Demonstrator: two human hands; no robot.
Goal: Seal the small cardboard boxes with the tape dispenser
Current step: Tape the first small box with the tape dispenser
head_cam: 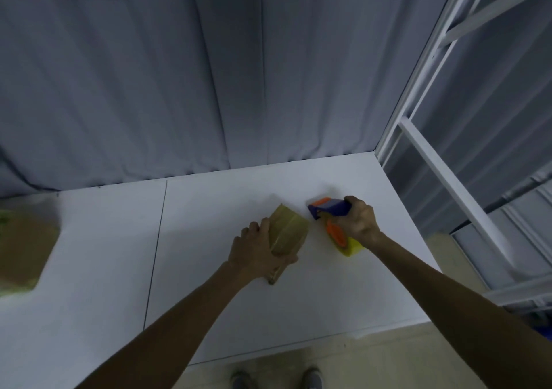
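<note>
A small brown cardboard box (289, 230) lies on the white table (209, 239), with a glossy strip of tape along its top. My left hand (254, 251) grips the box from its left and near side. Just right of the box is the tape dispenser (330, 209), blue and orange with a yellow tape roll at its near end. My right hand (357, 219) is wrapped around its handle. The dispenser's blue front end sits close to the box's far right corner; whether it touches is unclear.
A larger brown cardboard box (24, 248), blurred, sits at the table's left edge. Grey curtain (179, 89) hangs behind the table. A white metal frame (433, 161) stands to the right. My shoes (277, 378) show below the table's near edge.
</note>
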